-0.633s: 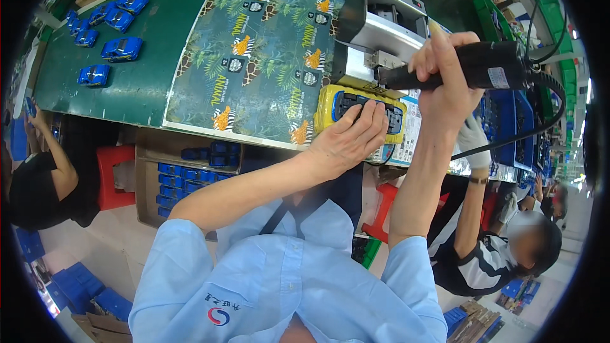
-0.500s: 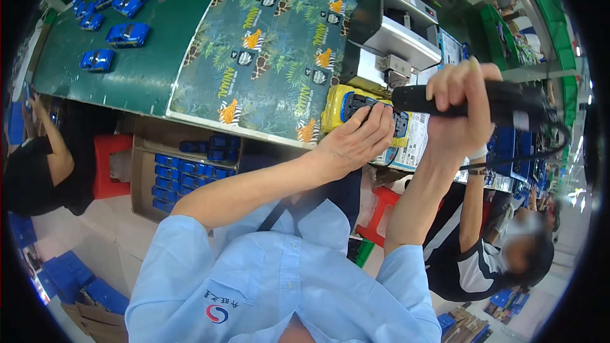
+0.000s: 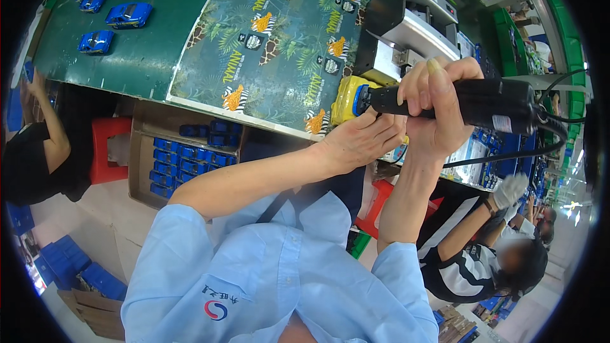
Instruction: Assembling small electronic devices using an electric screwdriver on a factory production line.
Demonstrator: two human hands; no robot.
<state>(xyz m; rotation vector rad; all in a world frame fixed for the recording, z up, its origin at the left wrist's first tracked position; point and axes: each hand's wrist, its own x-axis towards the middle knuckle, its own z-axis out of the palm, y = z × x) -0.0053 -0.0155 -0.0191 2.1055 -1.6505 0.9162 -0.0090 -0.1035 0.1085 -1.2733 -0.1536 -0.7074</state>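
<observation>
My right hand [image 3: 441, 101] is wrapped round a black electric screwdriver [image 3: 499, 107], held level with its tip pointing left. Its nose reaches over a blue toy car [image 3: 361, 100] with a dark underside, which sits in a yellow holder [image 3: 344, 103] at the front edge of the bench. Bent fingers of my left hand [image 3: 368, 140] press against the near side of the car, just under the screwdriver's nose. The nose and my fingers cover most of the car, so the exact contact of the tip is hidden.
A silver and black machine [image 3: 410, 35] stands behind the holder. A patterned sheet [image 3: 210, 82] covers the bench, with several blue toy cars [image 3: 129, 15] at the far left. Below is a carton [image 3: 141, 178] of blue parts. A co-worker's gloved hand [image 3: 510, 190] is at the right.
The screwdriver and my right hand have moved left and slightly down, over the car. My left fingers have drawn toward its near side. The view has shifted a little.
</observation>
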